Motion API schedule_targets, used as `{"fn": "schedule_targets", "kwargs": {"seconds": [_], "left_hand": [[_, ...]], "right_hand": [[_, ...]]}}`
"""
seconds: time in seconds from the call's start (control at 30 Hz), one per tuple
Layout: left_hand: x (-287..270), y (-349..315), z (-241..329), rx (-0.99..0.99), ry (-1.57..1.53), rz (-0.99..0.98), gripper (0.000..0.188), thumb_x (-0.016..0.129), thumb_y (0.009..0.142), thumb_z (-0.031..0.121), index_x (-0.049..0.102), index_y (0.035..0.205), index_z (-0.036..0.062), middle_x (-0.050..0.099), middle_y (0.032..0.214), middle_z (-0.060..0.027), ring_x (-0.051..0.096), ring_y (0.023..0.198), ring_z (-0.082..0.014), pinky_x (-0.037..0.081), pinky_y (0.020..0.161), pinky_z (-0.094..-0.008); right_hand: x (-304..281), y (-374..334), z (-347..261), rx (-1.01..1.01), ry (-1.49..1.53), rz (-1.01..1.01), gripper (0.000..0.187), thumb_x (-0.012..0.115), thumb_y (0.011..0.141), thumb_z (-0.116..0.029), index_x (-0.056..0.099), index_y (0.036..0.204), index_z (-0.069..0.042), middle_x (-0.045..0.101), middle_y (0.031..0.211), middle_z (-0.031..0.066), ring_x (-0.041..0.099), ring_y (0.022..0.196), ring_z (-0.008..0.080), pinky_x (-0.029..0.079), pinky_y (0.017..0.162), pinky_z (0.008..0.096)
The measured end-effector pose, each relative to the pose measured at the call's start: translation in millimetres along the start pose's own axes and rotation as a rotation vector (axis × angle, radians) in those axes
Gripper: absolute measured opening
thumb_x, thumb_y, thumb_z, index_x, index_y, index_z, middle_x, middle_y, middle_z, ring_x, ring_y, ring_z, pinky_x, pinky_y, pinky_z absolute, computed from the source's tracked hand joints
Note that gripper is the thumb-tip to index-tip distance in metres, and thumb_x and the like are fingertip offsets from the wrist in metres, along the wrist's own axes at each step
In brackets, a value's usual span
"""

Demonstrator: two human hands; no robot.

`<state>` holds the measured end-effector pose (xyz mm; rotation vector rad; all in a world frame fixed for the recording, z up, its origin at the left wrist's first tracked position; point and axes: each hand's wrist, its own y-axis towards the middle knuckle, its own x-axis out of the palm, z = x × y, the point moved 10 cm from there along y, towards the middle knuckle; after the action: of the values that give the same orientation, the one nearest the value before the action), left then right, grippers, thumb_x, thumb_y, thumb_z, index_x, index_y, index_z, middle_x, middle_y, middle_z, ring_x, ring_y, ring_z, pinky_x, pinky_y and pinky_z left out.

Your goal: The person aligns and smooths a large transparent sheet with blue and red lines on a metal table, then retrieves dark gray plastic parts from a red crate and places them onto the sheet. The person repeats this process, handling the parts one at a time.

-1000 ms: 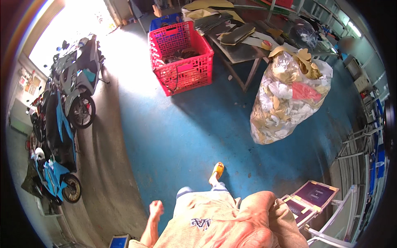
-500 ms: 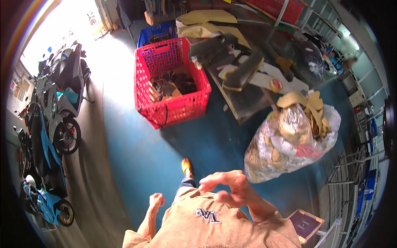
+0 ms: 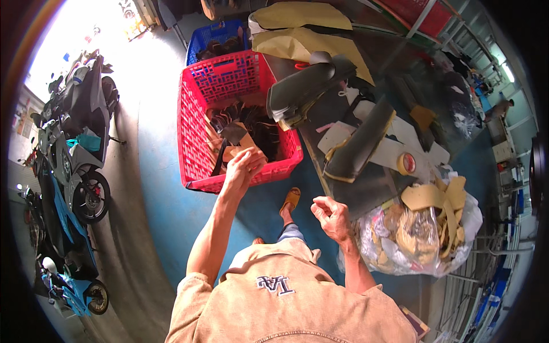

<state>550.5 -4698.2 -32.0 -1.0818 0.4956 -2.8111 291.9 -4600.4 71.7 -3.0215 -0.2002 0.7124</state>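
My left hand (image 3: pixel 245 166) is over the near rim of a red plastic basket (image 3: pixel 200 184), its fingers bent together. What they hold, if anything, is hidden. Inside the basket lie dark curved pieces (image 3: pixel 269 134) and some tan ones (image 3: pixel 247 143), heaped toward the near side. My right hand (image 3: pixel 333 218) hangs in the air right of the basket, loosely curled closed with nothing visible in it. Closest to it are the table's front corner and a clear plastic bag (image 3: pixel 366 228) stuffed with yellowish foam scraps (image 3: pixel 420 231).
A low dark table (image 3: pixel 366 191) carries stacked dark panels (image 3: pixel 303 86), a tape roll (image 3: pixel 406 163) and yellow sheets (image 3: pixel 309 43). Behind the red basket stands a blue basket (image 3: pixel 197 43). Parked motorbikes (image 3: pixel 80 143) line the left; metal racks (image 3: pixel 486 251) stand at right.
I have moved closer to the basket and table. My left hand has reached forward and up to the basket's rim. My right hand has curled closed and moved forward a little.
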Motion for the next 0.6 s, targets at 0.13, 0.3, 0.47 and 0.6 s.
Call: {"fn": "schedule_targets", "kwargs": {"seconds": [0.13,0.3,0.47,0.6], "left_hand": [[21.8,88.3,0.9,0.008,-0.003,0.092,0.021,0.058,0.094,0.017,0.058,0.109,0.0025,0.066,0.106,-0.0134,0.065,0.102,-0.0258,0.053,0.090,-0.0379],[16.7,137.3,-2.8,-0.077,0.090,0.219,0.017,0.060,0.093,0.016,0.059,0.102,0.0014,0.066,0.103,-0.0147,0.066,0.096,-0.0262,0.056,0.084,-0.0362],[6.3,159.8,-2.6,-0.152,0.145,0.349,0.024,0.062,0.091,0.013,0.055,0.109,-0.0018,0.065,0.095,-0.0152,0.068,0.082,-0.0246,0.060,0.070,-0.0319],[19.0,162.5,2.3,-0.155,0.276,0.397,0.020,0.064,0.089,0.014,0.057,0.101,-0.0010,0.061,0.082,-0.0074,0.063,0.066,-0.0168,0.058,0.058,-0.0273]], "right_hand": [[-8.0,78.6,23.6,-0.042,0.037,-0.071,0.023,0.068,0.086,-0.012,0.063,0.105,0.000,0.070,0.088,0.0157,0.070,0.078,0.0206,0.055,0.069,0.0310],[-23.7,154.1,23.3,-0.045,0.110,-0.132,0.023,0.069,0.086,-0.012,0.063,0.104,0.000,0.069,0.087,0.0150,0.070,0.078,0.0222,0.055,0.067,0.0316],[-43.9,199.4,40.4,-0.039,0.059,-0.096,0.022,0.069,0.086,-0.013,0.062,0.103,0.000,0.069,0.085,0.0147,0.069,0.076,0.0243,0.055,0.066,0.0325],[-48.9,224.4,61.6,-0.034,0.081,-0.023,0.022,0.069,0.086,-0.016,0.063,0.100,-0.001,0.068,0.081,0.0146,0.069,0.072,0.0239,0.054,0.063,0.0337]]}}
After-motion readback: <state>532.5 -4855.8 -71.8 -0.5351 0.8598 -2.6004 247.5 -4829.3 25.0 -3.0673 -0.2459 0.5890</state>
